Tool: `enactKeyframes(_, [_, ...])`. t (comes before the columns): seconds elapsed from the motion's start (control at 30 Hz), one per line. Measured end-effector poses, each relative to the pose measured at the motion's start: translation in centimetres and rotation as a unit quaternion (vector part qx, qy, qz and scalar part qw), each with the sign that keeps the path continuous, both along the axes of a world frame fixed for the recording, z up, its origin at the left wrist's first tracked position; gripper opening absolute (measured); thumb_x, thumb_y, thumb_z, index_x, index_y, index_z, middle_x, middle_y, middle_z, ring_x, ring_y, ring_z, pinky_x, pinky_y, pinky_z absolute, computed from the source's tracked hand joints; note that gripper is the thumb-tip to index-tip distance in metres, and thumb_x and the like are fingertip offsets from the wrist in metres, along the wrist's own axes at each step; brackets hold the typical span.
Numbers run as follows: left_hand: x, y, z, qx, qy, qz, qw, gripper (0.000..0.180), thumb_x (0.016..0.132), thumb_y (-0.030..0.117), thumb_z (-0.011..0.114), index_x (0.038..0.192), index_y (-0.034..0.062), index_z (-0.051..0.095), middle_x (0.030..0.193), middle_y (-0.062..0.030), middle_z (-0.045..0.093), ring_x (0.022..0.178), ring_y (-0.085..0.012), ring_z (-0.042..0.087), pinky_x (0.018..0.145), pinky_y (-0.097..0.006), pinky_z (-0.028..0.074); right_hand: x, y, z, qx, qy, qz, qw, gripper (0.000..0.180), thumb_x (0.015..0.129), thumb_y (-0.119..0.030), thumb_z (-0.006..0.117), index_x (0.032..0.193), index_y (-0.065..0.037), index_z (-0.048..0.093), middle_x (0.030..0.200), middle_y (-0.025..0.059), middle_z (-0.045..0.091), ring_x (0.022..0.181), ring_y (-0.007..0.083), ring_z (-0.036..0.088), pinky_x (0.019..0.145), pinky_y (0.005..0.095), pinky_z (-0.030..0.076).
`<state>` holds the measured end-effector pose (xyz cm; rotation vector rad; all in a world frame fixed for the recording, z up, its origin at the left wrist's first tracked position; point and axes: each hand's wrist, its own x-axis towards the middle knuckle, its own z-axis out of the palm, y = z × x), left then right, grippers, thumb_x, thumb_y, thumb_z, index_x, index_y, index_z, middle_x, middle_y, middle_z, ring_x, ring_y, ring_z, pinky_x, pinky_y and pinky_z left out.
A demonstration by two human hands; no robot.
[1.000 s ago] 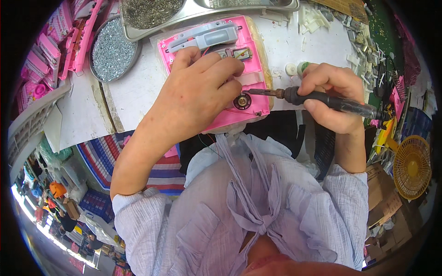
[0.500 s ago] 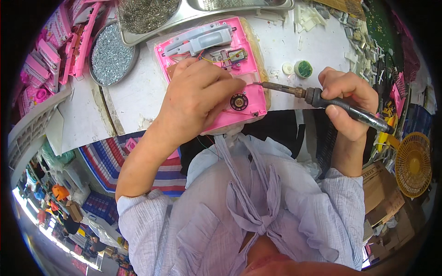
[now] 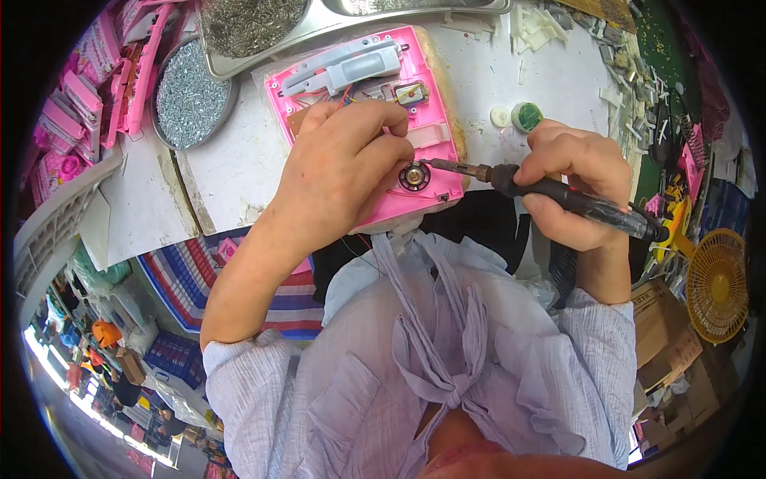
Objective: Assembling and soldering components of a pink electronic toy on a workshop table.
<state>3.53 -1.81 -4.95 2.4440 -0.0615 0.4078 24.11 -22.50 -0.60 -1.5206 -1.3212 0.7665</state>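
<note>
A pink plastic casing (image 3: pixel 440 78) lies near the table's front edge. It holds a grey plastic part (image 3: pixel 351 68), a small motor (image 3: pixel 411 94), coloured wires and a round black speaker (image 3: pixel 414 176). My left hand (image 3: pixel 339 164) lies over the casing's left half, thumb and index finger pinched beside the speaker; what is between them is hidden. My right hand (image 3: pixel 578 180) is closed round the black handle of a soldering iron (image 3: pixel 550 189). The iron's tip is at the speaker's upper edge, close to my left fingertips; contact cannot be made out.
A round pan of screws (image 3: pixel 194 94) stands at the left, beside piled pink parts (image 3: pixel 80 104). Behind the casing is a metal tray (image 3: pixel 335 25) with wire wool. A small green-topped container (image 3: pixel 527 117) stands right of the casing. White plastic pieces (image 3: pixel 538 30) lie farther back.
The soldering iron has moved left and toward me, its tip going from the casing's right side to the speaker. My left fingertips have drawn slightly left and down.
</note>
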Motion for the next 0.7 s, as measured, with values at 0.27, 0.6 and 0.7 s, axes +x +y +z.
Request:
enactKeyframes(0.27, [0.36, 0.14, 0.46, 0.003, 0.013, -0.013, 1.000, 0.028, 0.071, 0.004, 0.080, 0.095, 0.0075, 0.068, 0.104, -0.0060, 0.064, 0.091, -0.0245, 0.063, 0.078, -0.038, 0.042, -0.27, 0.95, -0.05, 0.027, -0.050, 0.020, 0.998, 0.021, 0.068, -0.005, 0.076, 0.088, -0.007, 0.073, 0.066, 0.0003, 0.060, 0.053, 0.0138, 0.051, 0.051, 0.0286, 0.039])
enactKeyframes(0.6, [0.19, -0.19, 0.14, 0.028, 0.008, -0.002, 1.000, 0.027, 0.071, 0.005, 0.080, 0.095, 0.0080, 0.067, 0.105, -0.0057, 0.065, 0.092, -0.0250, 0.063, 0.079, -0.039, 0.043, -0.29, 1.03, -0.03, 0.025, -0.053, 0.024, 0.998, 0.021, 0.068, -0.005, 0.076, 0.088, -0.008, 0.073, 0.062, -0.0005, 0.058, 0.053, 0.0141, 0.051, 0.049, 0.0285, 0.038])
enactKeyframes(0.7, [0.20, -0.36, 0.11, 0.038, 0.003, 0.004, 0.999, 0.027, 0.071, 0.005, 0.080, 0.095, 0.0084, 0.067, 0.106, -0.0061, 0.065, 0.093, -0.0253, 0.063, 0.081, -0.039, 0.043, -0.27, 1.09, 0.12, 0.022, -0.062, 0.029, 0.997, 0.020, 0.068, -0.005, 0.076, 0.087, -0.007, 0.072, 0.064, -0.0001, 0.060, 0.053, 0.0145, 0.051, 0.049, 0.0284, 0.038])
